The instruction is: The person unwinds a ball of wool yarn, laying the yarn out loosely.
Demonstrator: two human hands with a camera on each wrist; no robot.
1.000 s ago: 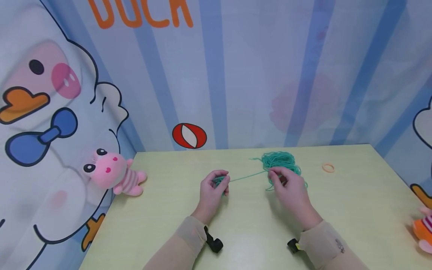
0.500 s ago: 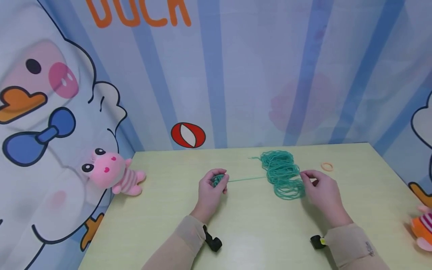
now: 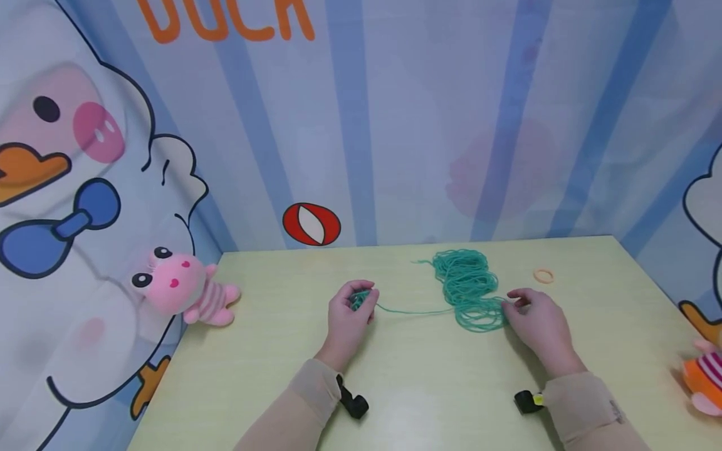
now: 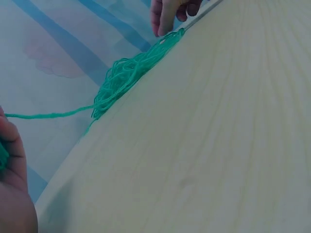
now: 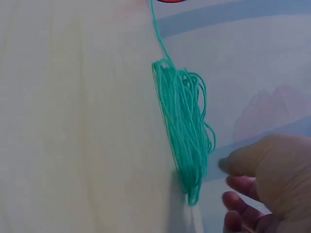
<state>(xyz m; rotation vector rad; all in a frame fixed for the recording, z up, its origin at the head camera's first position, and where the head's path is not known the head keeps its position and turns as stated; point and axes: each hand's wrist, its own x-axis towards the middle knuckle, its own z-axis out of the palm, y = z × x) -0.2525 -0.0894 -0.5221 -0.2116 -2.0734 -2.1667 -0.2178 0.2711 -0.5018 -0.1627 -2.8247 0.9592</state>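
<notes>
A heap of green yarn [image 3: 465,285] lies in loose loops on the pale table [image 3: 429,388]. To its left, my left hand [image 3: 344,326] grips a small bundle of the same yarn, mostly hidden behind the fingers. A single sagging strand [image 4: 53,115] links that bundle to the heap. At the heap's right edge is my right hand [image 3: 540,326], its fingers loosely bent. In the right wrist view the thumb and fingers of the right hand [image 5: 282,179] stand apart with nothing between them, beside the yarn loops [image 5: 182,126].
A small peach ring [image 3: 544,276] lies at the back right of the table. On the left sits a pink plush toy [image 3: 186,288]; an orange toy [image 3: 705,379] is cut off at the right. A printed duck curtain [image 3: 406,125] hangs behind the table.
My right hand has moved right from the middle of the heap, and the yarn loops now spread further toward the front. The strand has gone slack. My left hand has barely moved.
</notes>
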